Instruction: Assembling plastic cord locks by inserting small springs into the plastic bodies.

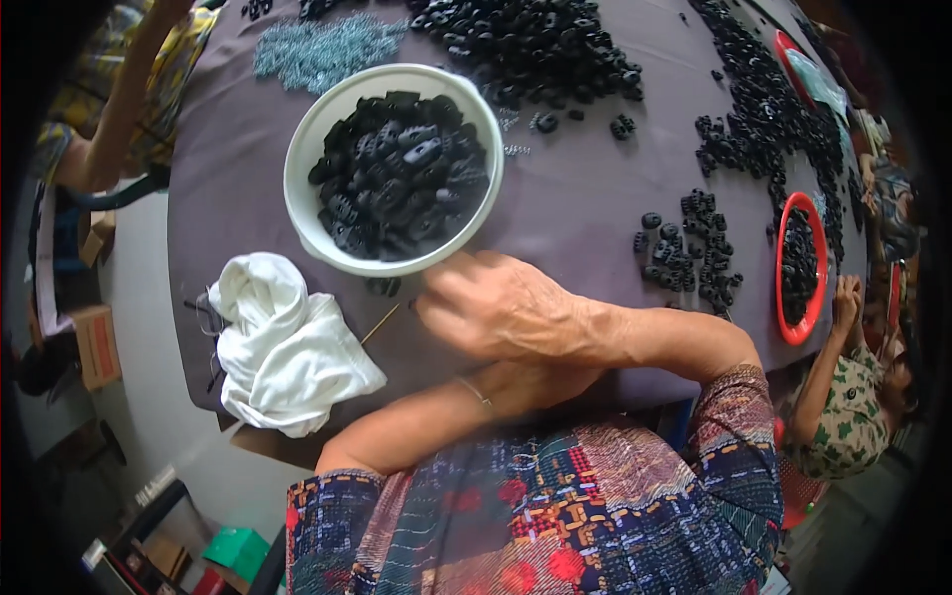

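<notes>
My right hand (486, 305) is curled closed just below a white bowl (297, 223), its fingers slightly blurred; whatever they hold is hidden. Beneath the right wrist lies my left hand (545, 380), mostly covered by the crossing right arm, so its fingers do not show. The bowl is heaped with small black plastic pieces (397, 169). A few similar pieces (384, 286) lie under the bowl's near rim. Left of my right hand, a thin brass-coloured rod (382, 322) sticks out from a crumpled white cloth (288, 342).
Black pieces (535, 45) and a pile of small silvery-teal springs (327, 50) lie at the back. More pieces (694, 248) spread to the right, beside a red basket (784, 288). Eyeglasses (206, 315) stick out by the cloth. Other people sit at the table's left and right.
</notes>
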The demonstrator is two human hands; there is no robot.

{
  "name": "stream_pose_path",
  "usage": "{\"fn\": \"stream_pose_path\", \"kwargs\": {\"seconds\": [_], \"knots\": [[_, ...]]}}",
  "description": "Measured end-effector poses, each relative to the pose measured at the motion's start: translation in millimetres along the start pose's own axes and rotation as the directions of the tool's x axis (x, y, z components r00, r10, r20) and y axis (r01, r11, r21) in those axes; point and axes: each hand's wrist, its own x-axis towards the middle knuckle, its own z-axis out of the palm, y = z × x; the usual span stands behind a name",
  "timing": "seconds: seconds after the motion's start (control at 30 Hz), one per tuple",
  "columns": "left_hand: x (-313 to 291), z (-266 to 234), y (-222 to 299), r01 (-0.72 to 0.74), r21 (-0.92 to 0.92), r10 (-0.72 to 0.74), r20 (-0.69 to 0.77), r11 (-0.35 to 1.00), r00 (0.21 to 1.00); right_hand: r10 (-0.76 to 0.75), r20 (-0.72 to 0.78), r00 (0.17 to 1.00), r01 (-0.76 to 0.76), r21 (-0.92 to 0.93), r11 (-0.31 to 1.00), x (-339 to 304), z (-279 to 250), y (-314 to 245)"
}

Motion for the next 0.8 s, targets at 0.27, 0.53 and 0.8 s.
{"fn": "stream_pose_path", "kwargs": {"seconds": [0.27, 0.53, 0.8], "knots": [[0, -51, 20, -0.394, 0.663, 0.070, 0.459, 0.637, 0.886, 0.028, 0.006, 1.000, -0.028, -0.029, 0.999, 0, 7, -1], [32, -49, 42, -0.119, 0.245, 0.050, 0.268, 0.962, 0.962, 0.296, -0.024, 0.955, -0.295, 0.043, 0.954, -44, -13, 54], [34, -51, 44, -0.201, 0.242, 0.143, 0.235, 0.949, 0.962, 0.297, -0.132, 0.946, -0.318, -0.191, 0.929, -31, -10, 97]]}}
